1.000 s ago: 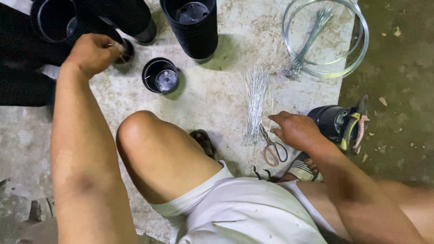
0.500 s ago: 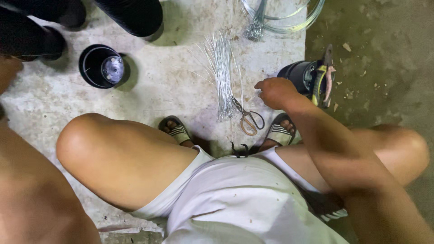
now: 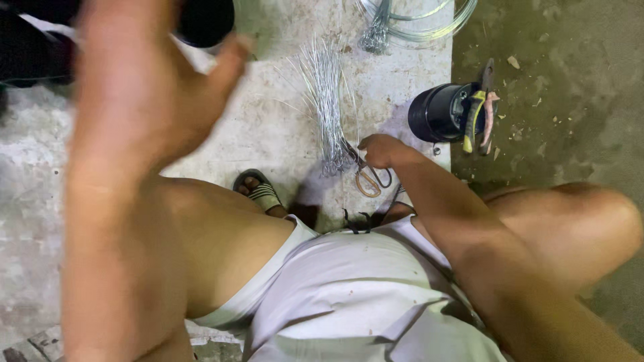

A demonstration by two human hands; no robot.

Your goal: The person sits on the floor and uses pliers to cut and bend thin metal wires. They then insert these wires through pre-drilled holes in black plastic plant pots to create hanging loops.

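Note:
My left hand (image 3: 151, 87) is raised close to the camera, large and blurred, thumb spread; its fingers run off the top edge, so I cannot tell whether it holds anything. My right hand (image 3: 381, 150) is down on the concrete slab, its fingers curled at the near end of a bundle of thin silver wires (image 3: 323, 94). Scissors with orange handles (image 3: 372, 179) lie just below that hand, touching the bundle's end.
A black pot (image 3: 435, 111) lies on its side right of the hand, with pliers (image 3: 480, 107) resting on it. A clear round container with more wire (image 3: 419, 23) stands at the top. Black pots (image 3: 204, 20) stand behind my left hand. My sandalled foot (image 3: 258, 191) and both knees fill the foreground.
My left arm has pulled back from the black pots at the upper left and risen in front of the camera. The right hand has stayed at the wire bundle.

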